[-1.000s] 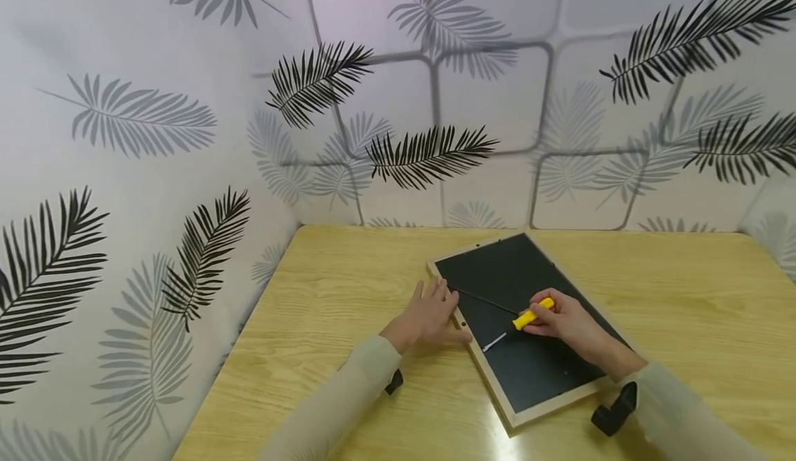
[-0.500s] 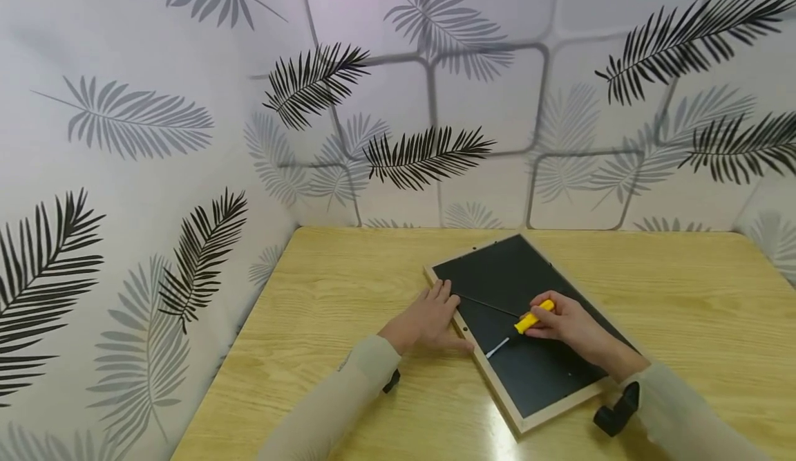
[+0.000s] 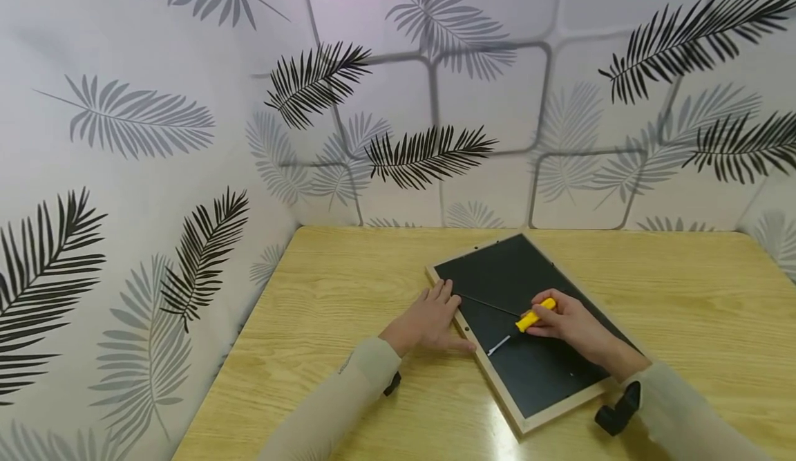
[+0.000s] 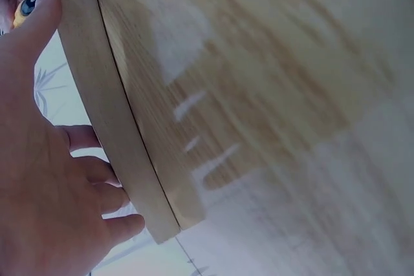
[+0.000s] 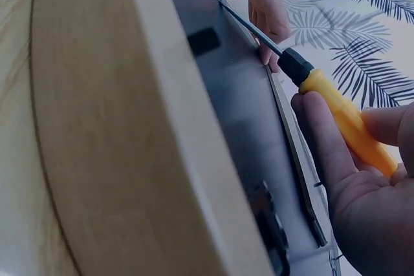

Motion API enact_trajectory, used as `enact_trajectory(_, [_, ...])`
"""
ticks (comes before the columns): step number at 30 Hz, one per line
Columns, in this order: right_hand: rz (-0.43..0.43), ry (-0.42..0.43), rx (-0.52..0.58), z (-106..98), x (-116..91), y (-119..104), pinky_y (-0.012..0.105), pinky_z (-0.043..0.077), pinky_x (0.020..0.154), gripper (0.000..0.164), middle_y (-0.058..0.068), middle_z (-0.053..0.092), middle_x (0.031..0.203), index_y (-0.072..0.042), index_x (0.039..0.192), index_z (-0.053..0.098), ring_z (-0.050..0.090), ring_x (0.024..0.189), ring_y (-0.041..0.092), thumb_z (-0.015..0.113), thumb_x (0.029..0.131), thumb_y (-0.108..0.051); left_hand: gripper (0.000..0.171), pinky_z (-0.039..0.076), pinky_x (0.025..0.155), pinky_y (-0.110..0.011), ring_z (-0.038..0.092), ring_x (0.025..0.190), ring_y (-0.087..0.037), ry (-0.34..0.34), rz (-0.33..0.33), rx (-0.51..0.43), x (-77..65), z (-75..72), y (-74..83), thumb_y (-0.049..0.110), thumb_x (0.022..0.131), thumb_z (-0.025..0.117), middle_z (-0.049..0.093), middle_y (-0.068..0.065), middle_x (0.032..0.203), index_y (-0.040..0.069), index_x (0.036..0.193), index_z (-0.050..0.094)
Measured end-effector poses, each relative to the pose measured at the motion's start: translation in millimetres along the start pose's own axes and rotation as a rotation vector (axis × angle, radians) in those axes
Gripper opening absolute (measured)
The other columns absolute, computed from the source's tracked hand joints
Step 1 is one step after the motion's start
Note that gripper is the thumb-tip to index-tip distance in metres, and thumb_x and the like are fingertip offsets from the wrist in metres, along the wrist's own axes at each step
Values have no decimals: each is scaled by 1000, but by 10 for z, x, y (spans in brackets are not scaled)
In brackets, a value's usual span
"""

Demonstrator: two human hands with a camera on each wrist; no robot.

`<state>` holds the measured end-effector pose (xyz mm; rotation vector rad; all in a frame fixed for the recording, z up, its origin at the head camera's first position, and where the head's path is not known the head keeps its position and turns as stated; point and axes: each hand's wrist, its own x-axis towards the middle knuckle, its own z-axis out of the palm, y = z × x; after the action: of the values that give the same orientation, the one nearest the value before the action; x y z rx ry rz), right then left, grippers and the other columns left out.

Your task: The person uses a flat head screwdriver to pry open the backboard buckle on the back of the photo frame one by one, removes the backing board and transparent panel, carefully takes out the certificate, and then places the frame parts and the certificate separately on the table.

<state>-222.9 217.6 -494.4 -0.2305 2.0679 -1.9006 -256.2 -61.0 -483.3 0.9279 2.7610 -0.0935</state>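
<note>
1. The screwdriver (image 3: 525,322) sits by its yellow handle in the right hand (image 3: 569,326), pinched between thumb and fingers, its shaft reaching out past the fingertips towards the left hand (image 3: 429,319). A pinch this light could let the handle twist if the tip meets resistance.
2. The tip stands at the inner edge of the frame (image 3: 567,404), just beside the left thumb; whether it has caught under anything I cannot tell. A sudden slip could carry it into that thumb.
3. Beneath the right hand lies the black panel (image 3: 504,267); a skidding tip could score it, and too steep a push could dent it.
4. Up the rim from the left thumb, a small dark tab (image 3: 467,329) could bend or snap if levered hard.
5. The left hand lies spread along the near rim, not wrapped round it. With slack pressure there, the frame could swivel on the smooth table (image 3: 348,267) around both hands.
</note>
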Motion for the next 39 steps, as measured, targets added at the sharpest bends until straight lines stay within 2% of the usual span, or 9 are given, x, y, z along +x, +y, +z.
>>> enact_trajectory(6, [-44,-5,-64,21,-46,-65,33,54,76,32,25,58,106,10,114,38,65,88,25,52,98,-14,100,19,111,-46,11,142,-32,22,-13,18,-41,26,73,84,75,41,15,-19,155,10,141,38])
enact_trajectory(13, [-189,9,-154,171,-191,-169,31,54,73,21,30,57,110,7,109,41,66,89,22,50,99,-10,103,16,112,-45,9,143,-30,5,-52,29,-45,52,84,85,73,41,12,-16,156,11,144,34])
enact_trajectory(20, [-420,15,-368,421,-294,-315,28,55,68,7,17,64,101,-1,103,48,67,88,21,51,97,-3,103,17,112,-45,10,143,-29,7,-68,30,-73,69,70,85,73,41,13,-16,156,11,144,34])
enact_trajectory(25, [-520,-18,-494,548,-364,-400,26,54,67,13,11,66,99,-8,102,51,68,85,18,54,94,1,105,17,112,-45,9,143,-29,1,-69,7,-82,64,85,85,72,42,13,-15,156,11,145,34])
enact_trajectory(28, [-534,-15,-519,557,-371,-401,26,55,67,14,11,65,99,-8,103,52,68,84,16,55,93,2,105,17,112,-46,8,143,-30,-4,-67,-9,-88,57,91,85,72,42,12,-16,156,10,145,34])
enact_trajectory(30, [-514,16,-505,522,-347,-371,27,55,67,13,12,66,99,-7,103,51,68,83,16,55,94,1,104,18,111,-45,7,143,-30,-8,-60,-25,-87,52,90,84,73,43,10,-16,156,10,145,33])
enact_trajectory(34, [-426,96,-414,404,-279,-266,27,55,66,9,17,66,99,-2,104,49,68,83,15,54,95,-2,103,18,111,-46,3,143,-31,-19,-34,-69,-72,40,80,82,76,43,6,-18,156,8,146,30])
enact_trajectory(39, [-351,101,-287,321,-243,-186,29,55,69,15,26,62,103,4,107,46,67,86,15,51,98,-7,100,18,111,-48,2,143,-32,-33,-26,-83,-54,39,61,80,77,44,5,-19,156,8,146,30])
